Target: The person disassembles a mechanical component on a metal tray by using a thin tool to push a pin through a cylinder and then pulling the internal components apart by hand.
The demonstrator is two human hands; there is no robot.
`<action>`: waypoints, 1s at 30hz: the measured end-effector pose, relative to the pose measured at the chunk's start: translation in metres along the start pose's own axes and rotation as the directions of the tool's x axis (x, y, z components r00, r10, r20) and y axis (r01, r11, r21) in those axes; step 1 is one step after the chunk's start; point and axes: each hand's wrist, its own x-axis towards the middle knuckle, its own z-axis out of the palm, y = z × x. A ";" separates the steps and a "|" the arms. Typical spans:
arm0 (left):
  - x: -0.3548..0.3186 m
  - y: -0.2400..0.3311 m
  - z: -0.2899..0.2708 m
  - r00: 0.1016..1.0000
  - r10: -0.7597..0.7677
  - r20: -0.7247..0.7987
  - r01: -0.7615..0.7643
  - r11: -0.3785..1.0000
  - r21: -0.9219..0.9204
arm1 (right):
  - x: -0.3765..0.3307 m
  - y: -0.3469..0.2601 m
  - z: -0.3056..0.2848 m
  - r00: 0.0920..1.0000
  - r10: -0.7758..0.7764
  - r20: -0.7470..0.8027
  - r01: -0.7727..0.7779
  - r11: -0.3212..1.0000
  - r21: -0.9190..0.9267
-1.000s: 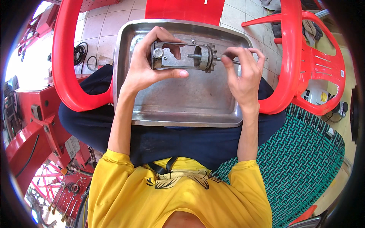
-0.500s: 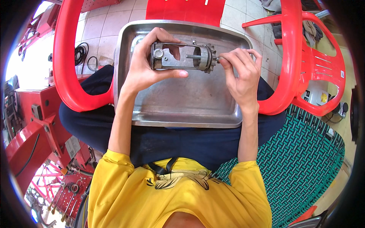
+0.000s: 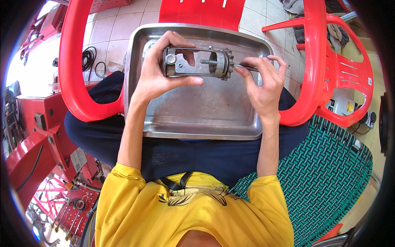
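My left hand [image 3: 154,78] grips the left end of an open metal frame [image 3: 171,68], thumb along its near side and fingers curled over the far side. A toothed sprocket [image 3: 228,64] closes the frame's right end, and a threaded bolt [image 3: 207,62] juts inward from there. Between the thumb and fingers of my right hand [image 3: 263,78] is a thin metal rod [image 3: 239,66], its left tip at the sprocket's centre. My fingers hide part of the rod. The frame is held over a shallow steel tray [image 3: 201,111].
The tray lies across my lap, against a red plastic chair [image 3: 84,108] in front. Another red chair [image 3: 349,70] stands at the right, beside a green and black woven seat [image 3: 321,168]. Red metal equipment [image 3: 45,119] is at my left, and coiled black cable [image 3: 87,58] lies on the tiles.
My right fingertips have drawn slightly right, away from the sprocket, and more of the thin rod shows. My left hand and the frame stay almost where they were.
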 end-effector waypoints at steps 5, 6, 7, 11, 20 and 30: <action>0.000 0.000 0.002 1.000 0.021 -0.002 -0.021 1.000 -0.016 | 0.001 0.002 0.003 0.999 0.012 -0.037 -0.010 0.999 0.038; -0.001 0.001 0.001 1.000 0.004 -0.009 -0.004 1.000 -0.013 | 0.001 0.001 0.001 1.000 -0.002 -0.027 0.003 1.000 0.019; -0.001 0.001 0.001 1.000 0.004 -0.007 -0.004 1.000 -0.014 | 0.002 0.001 -0.001 1.000 -0.017 -0.016 0.017 1.000 0.001; 0.001 -0.002 0.001 0.999 0.039 0.003 -0.039 0.999 -0.034 | -0.002 0.006 -0.002 0.998 0.005 0.056 -0.002 0.999 -0.044; 0.000 -0.002 0.001 0.999 0.033 0.001 -0.033 0.999 -0.038 | -0.003 0.008 -0.002 0.999 -0.005 0.036 0.007 0.998 -0.056; 0.000 0.002 0.004 1.000 0.011 0.010 -0.010 0.999 -0.051 | -0.001 0.007 -0.002 1.000 0.005 0.014 -0.005 0.999 -0.040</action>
